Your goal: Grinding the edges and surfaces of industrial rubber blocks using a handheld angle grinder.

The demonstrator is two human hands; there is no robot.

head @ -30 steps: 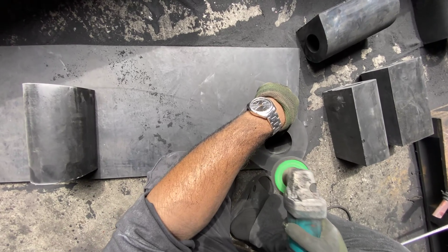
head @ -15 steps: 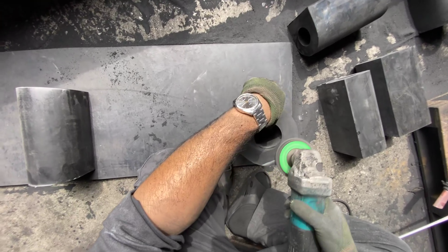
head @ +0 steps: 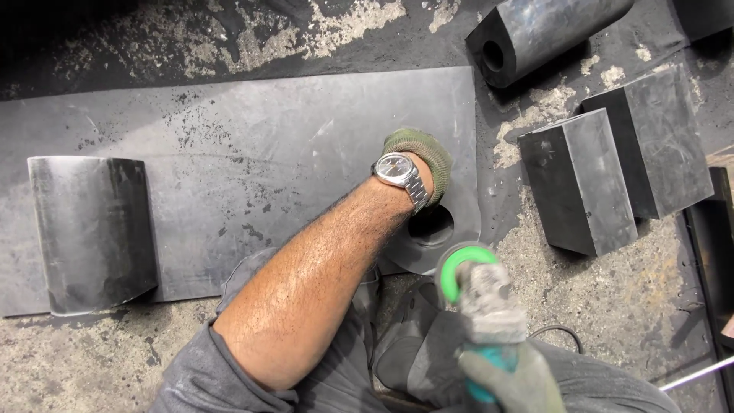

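Observation:
A large dark metal sheet [head: 252, 145] lies flat on the floor, with a round hole [head: 432, 226] cut near its right front corner. My left hand [head: 424, 157], in a green glove and with a wristwatch on the wrist, rests on the sheet just beyond the hole. Its fingers are hidden behind the wrist. My right hand [head: 508, 382], in a grey-green glove, grips an angle grinder [head: 482, 302]. The grinder's green guard [head: 459, 268] hovers right at the sheet's edge below the hole.
A curved metal piece [head: 92, 229] sits on the sheet's left end. Two dark rectangular blocks [head: 581, 180] [head: 661, 138] and a thick cylinder with a bore [head: 535, 34] lie to the right on the dusty concrete floor. A cable [head: 554, 330] trails behind the grinder.
The grinder head has shifted slightly toward the hole, and my left hand stays pressed by the hole. The view has drifted a little.

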